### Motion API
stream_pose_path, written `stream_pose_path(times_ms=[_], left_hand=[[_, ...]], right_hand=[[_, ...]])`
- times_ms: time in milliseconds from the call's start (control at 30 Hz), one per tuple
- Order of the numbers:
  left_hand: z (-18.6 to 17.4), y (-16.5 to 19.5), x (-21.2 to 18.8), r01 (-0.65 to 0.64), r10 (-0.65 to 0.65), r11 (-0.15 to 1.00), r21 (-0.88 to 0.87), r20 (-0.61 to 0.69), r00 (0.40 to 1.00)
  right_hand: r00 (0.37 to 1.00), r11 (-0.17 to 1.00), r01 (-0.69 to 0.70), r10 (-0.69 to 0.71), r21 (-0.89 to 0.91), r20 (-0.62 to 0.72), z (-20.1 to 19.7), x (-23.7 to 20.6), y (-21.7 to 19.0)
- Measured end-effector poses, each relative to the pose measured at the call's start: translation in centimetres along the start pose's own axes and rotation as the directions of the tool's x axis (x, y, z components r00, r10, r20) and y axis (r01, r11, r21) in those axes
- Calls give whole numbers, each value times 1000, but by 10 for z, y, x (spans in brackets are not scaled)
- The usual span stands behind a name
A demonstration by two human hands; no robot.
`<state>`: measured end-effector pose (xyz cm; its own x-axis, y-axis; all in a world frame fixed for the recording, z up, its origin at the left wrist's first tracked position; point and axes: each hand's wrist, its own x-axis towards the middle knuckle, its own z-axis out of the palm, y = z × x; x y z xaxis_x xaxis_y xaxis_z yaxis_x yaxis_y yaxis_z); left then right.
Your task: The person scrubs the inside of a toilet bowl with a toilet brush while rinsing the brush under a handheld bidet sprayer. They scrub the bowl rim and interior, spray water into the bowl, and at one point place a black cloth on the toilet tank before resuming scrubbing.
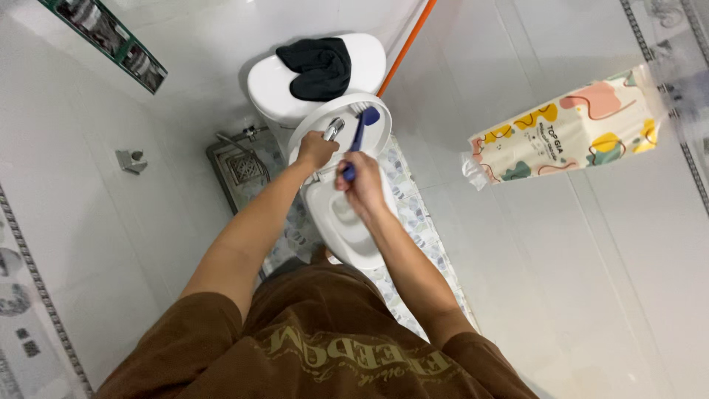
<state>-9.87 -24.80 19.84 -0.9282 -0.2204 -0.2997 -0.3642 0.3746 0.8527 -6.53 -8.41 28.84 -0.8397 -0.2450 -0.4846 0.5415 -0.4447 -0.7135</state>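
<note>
I look down at a white toilet (347, 236) with its lid (310, 137) raised against the tank. My left hand (316, 149) grips a chrome spray nozzle (334, 128) held up against the lid's inner face. My right hand (360, 181) holds a blue-handled brush (360, 133) whose head touches the upper part of the lid. A dark folded cloth (319, 68) lies on top of the tank (269, 89).
White tiled walls close in on both sides. A patterned pack of tissue paper (565, 129) hangs on the right wall. An orange pole (410, 41) leans behind the tank. A floor drain (244, 168) and a wall valve (251, 134) sit left of the toilet.
</note>
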Motion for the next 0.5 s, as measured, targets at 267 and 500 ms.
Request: stream_pose_path(times_ms=[267,500], left_hand=[[12,-2,-50,37,-28,992,124,-73,997],[12,4,-83,110,-105,991,75,-69,992]], right_hand=[[1000,992,8,-9,128,2,-2,-29,7],[999,990,-18,13,137,35,5,-44,13]])
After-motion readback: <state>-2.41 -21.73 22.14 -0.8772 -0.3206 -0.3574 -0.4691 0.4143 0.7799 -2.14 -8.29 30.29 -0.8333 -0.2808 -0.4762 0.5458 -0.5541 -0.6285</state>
